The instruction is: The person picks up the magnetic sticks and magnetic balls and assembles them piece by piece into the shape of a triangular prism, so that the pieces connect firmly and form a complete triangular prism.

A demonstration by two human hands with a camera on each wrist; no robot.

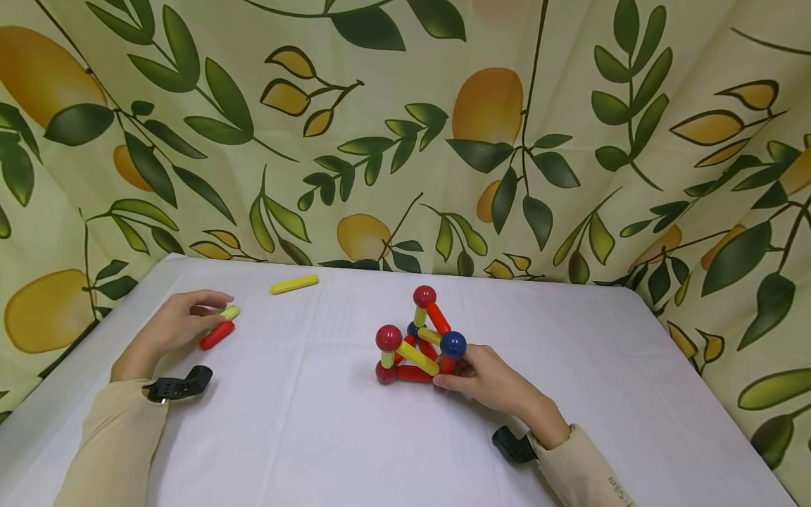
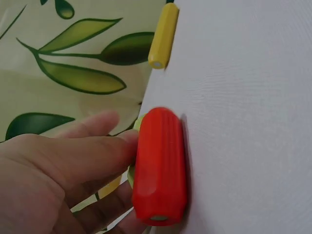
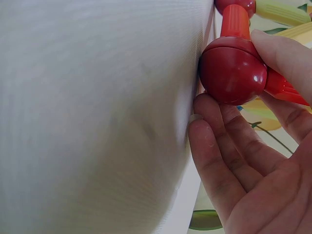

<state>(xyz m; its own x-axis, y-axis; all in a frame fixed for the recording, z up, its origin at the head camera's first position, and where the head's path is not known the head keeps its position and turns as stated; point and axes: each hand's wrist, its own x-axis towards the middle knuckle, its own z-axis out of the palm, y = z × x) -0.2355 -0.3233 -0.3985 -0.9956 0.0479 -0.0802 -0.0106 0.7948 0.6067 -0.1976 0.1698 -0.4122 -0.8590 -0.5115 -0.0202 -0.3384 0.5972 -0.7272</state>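
Note:
In the head view, my left hand [image 1: 174,327] is at the left of the table, thumb and fingers pinching a short light green magnetic rod [image 1: 229,312]. A red rod [image 1: 217,335] lies right beside it; in the left wrist view this red rod [image 2: 161,168] hides most of the green one. My right hand [image 1: 497,380] grips the lower right corner of a ball-and-rod frame [image 1: 416,373]. Red and blue balls join its red, yellow and light green rods. Seen from the right wrist, the thumb and fingers surround a dark red corner ball [image 3: 233,70].
A longer yellow rod [image 1: 294,284] lies near the back edge of the white-covered table [image 1: 285,436]. Behind the table hangs a curtain [image 1: 405,141] printed with leaves and orange fruit.

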